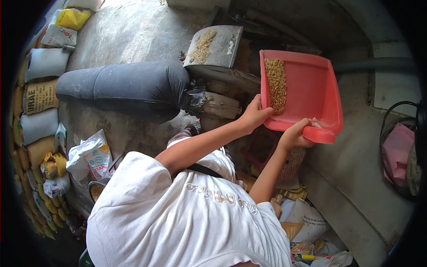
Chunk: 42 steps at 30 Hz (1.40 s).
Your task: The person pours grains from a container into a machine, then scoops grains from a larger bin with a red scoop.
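A pink plastic dustpan [311, 89] is held out in front of me, tilted, with a band of golden unhusked grain [276, 86] gathered along its left side. My left hand [257, 115] is closed on the dustpan's lower left edge, thumb on the rim beside the grain. Around the thick lower edge, my right hand [297, 135] is wrapped, its fingers partly hidden. Just left of the dustpan is a curved metal machine cover [222, 55] with a patch of loose grain [203, 46] on top.
A bulging grey cloth tube [124, 89] is tied to the machine's left end. Stacked sacks [42, 98] line the far left. A white plastic bag [91, 153] lies on the concrete floor. Sacks and packets [307, 222] are at lower right, and a pink cloth [398, 153] at far right.
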Motion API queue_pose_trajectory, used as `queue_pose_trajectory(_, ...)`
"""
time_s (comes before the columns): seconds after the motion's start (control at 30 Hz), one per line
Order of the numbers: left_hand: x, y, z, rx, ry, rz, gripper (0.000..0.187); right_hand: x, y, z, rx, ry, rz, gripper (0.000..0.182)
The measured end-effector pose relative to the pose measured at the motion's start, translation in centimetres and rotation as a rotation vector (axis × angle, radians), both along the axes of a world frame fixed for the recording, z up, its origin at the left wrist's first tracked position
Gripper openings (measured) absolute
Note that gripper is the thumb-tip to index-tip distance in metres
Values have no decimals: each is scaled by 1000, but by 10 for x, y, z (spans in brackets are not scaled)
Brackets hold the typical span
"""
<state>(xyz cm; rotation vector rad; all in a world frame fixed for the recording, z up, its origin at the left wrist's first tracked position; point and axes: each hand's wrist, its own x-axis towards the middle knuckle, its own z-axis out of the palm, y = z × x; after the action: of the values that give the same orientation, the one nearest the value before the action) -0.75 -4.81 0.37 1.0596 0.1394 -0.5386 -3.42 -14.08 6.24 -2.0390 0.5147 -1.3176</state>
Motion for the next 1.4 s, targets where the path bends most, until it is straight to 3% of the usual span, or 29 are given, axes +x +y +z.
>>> queue_pose_trajectory(0.23, -3, 7, 7, 131, -44, -25, 42, -7, 3, 1, 83, -26, -9, 11)
queue_pose_trajectory(0.53, -1, 4, 12, -14, 222, -77, 36, 3, 11, 15, 71, 19, -69, 21)
queue_pose_trajectory(0.6, 0, 1, 3, -65, 284, -114, 33, 1, 2, 8, -82, 147, -67, 26)
queue_pose_trajectory(0.7, 1, 0, 0, -93, 282, -139, 31, 3, 0, 10, -211, 129, -45, 23)
queue_pose_trajectory(1.0, 6, 5, 5, -64, 326, -279, 28, 6, 8, 19, -387, 124, 25, 24)
queue_pose_trajectory(1.4, 1, 7, 15, -84, 310, -272, 25, 0, 7, 17, -333, 128, -12, 24)
